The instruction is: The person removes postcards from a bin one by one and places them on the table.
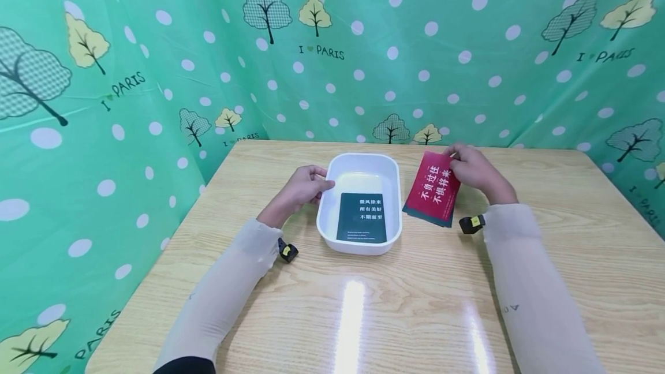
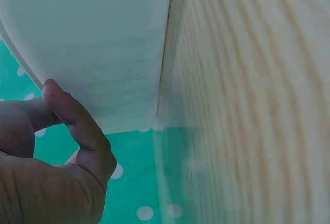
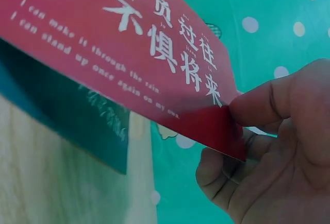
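Note:
A white plastic basin stands on the wooden table, and a dark green card with white writing lies inside it. My left hand pinches the basin's left rim between thumb and fingers; in the left wrist view the hand shows beside the basin's outer wall. To the right of the basin, my right hand pinches a red card with white characters by its upper right corner. Beneath the red card shows a second, green card, partly hidden; whether the fingers hold it too, I cannot tell.
The light wood table carries bright reflections near its front. Behind and to the left hangs a green curtain with white dots and printed trees. A small black device sits at each wrist, the right one just below the cards.

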{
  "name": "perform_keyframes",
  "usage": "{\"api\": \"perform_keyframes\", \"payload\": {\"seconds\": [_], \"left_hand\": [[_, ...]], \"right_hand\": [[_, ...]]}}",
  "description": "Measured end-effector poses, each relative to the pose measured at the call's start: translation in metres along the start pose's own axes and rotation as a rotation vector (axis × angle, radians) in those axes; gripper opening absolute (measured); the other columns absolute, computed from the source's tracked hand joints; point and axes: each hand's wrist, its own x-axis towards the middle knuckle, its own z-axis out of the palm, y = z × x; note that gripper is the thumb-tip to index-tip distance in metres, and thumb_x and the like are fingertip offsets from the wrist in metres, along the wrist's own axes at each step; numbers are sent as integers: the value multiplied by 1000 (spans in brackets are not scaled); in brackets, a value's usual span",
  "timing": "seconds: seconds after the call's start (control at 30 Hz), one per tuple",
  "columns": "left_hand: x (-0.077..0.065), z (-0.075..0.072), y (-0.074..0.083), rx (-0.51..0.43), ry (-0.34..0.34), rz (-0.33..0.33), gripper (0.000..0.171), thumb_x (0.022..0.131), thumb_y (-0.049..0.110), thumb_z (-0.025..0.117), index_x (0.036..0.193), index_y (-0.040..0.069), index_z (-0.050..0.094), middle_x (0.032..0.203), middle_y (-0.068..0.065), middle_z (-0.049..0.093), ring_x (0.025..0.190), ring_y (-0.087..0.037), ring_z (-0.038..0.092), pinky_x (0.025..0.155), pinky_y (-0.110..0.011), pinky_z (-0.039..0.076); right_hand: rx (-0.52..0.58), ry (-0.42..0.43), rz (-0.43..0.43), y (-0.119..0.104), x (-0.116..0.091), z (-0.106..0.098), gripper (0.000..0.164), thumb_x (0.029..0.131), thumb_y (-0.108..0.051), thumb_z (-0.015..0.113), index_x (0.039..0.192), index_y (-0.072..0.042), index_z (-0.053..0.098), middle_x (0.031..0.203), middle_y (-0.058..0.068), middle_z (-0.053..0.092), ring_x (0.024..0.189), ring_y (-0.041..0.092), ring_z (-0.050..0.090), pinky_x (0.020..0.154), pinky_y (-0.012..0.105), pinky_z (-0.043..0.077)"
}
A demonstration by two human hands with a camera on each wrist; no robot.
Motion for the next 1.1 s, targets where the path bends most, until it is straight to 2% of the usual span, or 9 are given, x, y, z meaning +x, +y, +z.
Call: {"api": "perform_keyframes", "payload": {"seconds": [0.13,0.23,0.33,0.43,0.63,0.87,1.1], "left_hand": [[-1,0,1,-1,2,1,37,91,12,68,122,1,53,101,-21,61,61,-17,55,50,-25,48],[-1,1,0,-2,3,2,37,92,12,68,123,1,53,103,-22,61,63,-18,55,50,-25,49],[0,1,0,-3,3,3,36,91,13,68,122,2,53,103,-21,62,63,-18,55,51,-25,49],[0,1,0,-9,2,8,34,91,12,69,119,3,54,101,-21,62,62,-18,55,51,-26,49],[-1,1,-1,-14,2,16,32,91,12,69,118,3,54,100,-21,61,62,-18,55,51,-26,49],[-1,1,-1,-12,0,16,34,91,12,69,120,2,53,96,-18,61,59,-16,54,49,-25,48],[0,1,-2,-14,-4,17,36,91,12,69,121,1,53,93,-16,60,59,-15,53,49,-26,48]], "right_hand": [[-24,-45,20,4,2,3,34,103,-18,40,131,2,44,117,25,52,100,36,51,83,48,46],[-36,-86,22,7,3,5,44,101,-26,52,134,2,42,121,25,53,101,36,53,86,49,48],[-66,-119,0,11,4,7,56,95,-24,63,137,4,40,121,26,54,100,35,55,86,47,50],[-94,-132,-13,14,6,8,60,90,-18,69,138,5,40,119,25,56,97,33,57,84,44,53],[-141,-149,6,15,7,11,58,87,-15,72,135,4,46,118,24,58,99,34,58,84,46,53],[-194,-172,49,11,6,16,61,88,-17,73,137,6,45,123,27,55,102,36,55,88,49,50],[-210,-188,50,10,8,21,62,89,-17,72,138,7,44,125,26,53,104,36,53,92,51,48]]}}
